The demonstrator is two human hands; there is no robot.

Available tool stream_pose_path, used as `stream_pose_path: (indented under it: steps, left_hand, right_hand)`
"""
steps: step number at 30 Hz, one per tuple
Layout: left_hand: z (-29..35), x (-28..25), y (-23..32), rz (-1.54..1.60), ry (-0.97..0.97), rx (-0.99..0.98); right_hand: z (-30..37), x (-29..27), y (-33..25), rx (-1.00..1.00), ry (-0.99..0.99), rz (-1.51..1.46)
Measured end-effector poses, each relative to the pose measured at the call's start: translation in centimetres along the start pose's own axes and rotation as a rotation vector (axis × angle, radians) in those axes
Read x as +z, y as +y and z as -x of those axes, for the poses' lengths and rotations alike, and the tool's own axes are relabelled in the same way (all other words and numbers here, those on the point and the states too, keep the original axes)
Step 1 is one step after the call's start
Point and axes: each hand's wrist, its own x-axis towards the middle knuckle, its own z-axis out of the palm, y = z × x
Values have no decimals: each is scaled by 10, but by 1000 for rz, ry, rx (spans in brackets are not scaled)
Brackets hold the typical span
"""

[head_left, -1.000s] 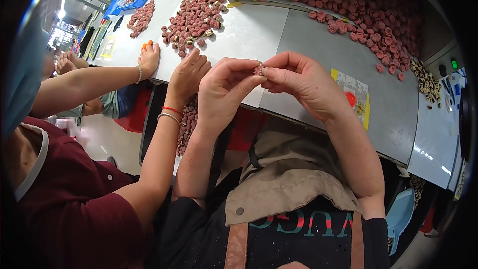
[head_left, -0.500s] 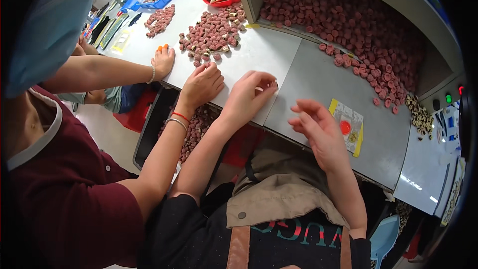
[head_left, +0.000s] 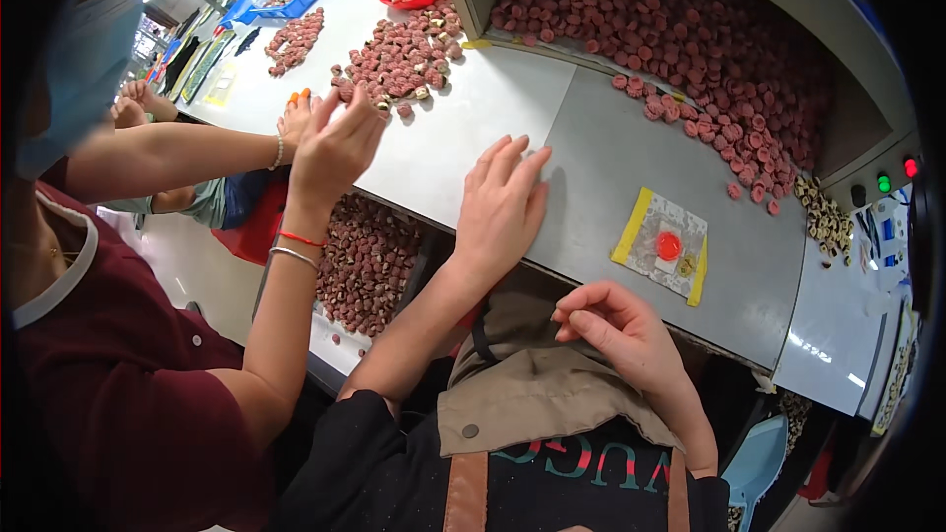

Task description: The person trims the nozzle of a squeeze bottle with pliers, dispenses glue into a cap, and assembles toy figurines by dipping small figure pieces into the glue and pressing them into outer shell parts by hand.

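Dusty-pink knobbly pieces [head_left: 402, 61], small, rounded, loosely heaped, some showing cream

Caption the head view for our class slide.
The wearer's left hand open at the worktable, right hand curled near the apron, pink pieces heaped beyond.

- A blue tray [head_left: 307, 0] sits at the upper left of the frame.
- A red bowl [head_left: 419, 2] holding small mixed objects stands at the top, left of centre.
- A co-worker in a maroon shirt [head_left: 118, 404] and light-blue face mask [head_left: 84, 69] fills the left side.
- A red stool [head_left: 258, 225] shows left of centre.
- A green light [head_left: 883, 183] and a red light [head_left: 911, 167] glow side by side at the right edge.
- A light-blue dustpan [head_left: 759, 455] is at the lower right.
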Motion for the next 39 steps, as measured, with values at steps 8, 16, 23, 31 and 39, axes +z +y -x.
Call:
stream_pose_path:
  steps: [8,16,23,31,39]
  left_hand:
    - [-7,8,1,67,-62,-3]
    - [-68,19,-2,316,-286,67]
    - [-117,87,34,420,-186,229]
    - [-121,108,18,391,-51,201]
    - [-131,116,24,273,21,319]
  right_hand:
    - [26,-18,-8,83,75,-20]
    - [101,-99,-26,-180,667,519]
    - [108,-192,-20,-299,1038,942]
    - [42,-177,-53,-256,809,1365]
    - [17,-210,-54,-564,707,1439]
